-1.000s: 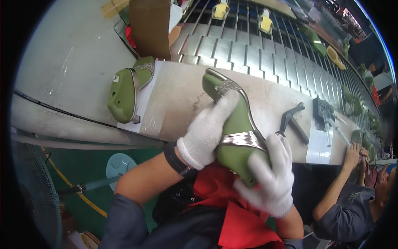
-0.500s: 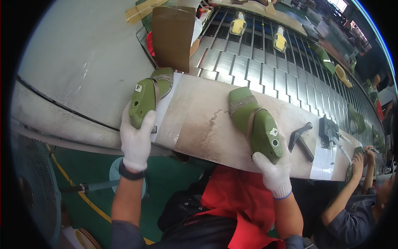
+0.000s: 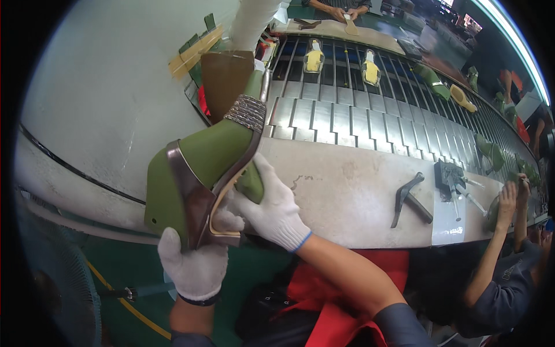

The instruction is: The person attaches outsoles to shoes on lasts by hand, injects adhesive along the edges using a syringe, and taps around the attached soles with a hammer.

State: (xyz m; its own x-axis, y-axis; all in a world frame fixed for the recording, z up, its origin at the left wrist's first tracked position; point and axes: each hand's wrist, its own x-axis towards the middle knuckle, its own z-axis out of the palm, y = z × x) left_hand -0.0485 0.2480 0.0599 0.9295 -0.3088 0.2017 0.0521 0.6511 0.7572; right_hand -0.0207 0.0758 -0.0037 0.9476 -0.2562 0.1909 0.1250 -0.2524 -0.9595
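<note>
A brown strappy sandal (image 3: 198, 208) sits on a green shoe last (image 3: 205, 150), tilted and raised close to the camera. A glittery braided band (image 3: 247, 111) crosses its toe end. My left hand (image 3: 196, 269), in a white glove, is closed round the heel end from below, thumb on the near side. Beside the sole, my gloved right hand (image 3: 272, 205) is wrapped round a second green last (image 3: 251, 183), mostly hidden behind the raised sandal and the fingers. Whether the right fingers also touch the raised sandal's sole, I cannot tell.
On the pale worktable (image 3: 341, 202) lie a hammer (image 3: 413, 199) and a dark block with pale tools (image 3: 454, 179). Behind runs a metal slat conveyor (image 3: 341, 115) carrying yellow-and-clear pieces (image 3: 314, 61). A co-worker's hands (image 3: 509, 199) work at the right; another person's hands (image 3: 341, 13) are at the far side.
The left sandal has come up off the table edge, toward the camera, and turned to its side. My right hand has moved left with its last, next to the raised sandal.
</note>
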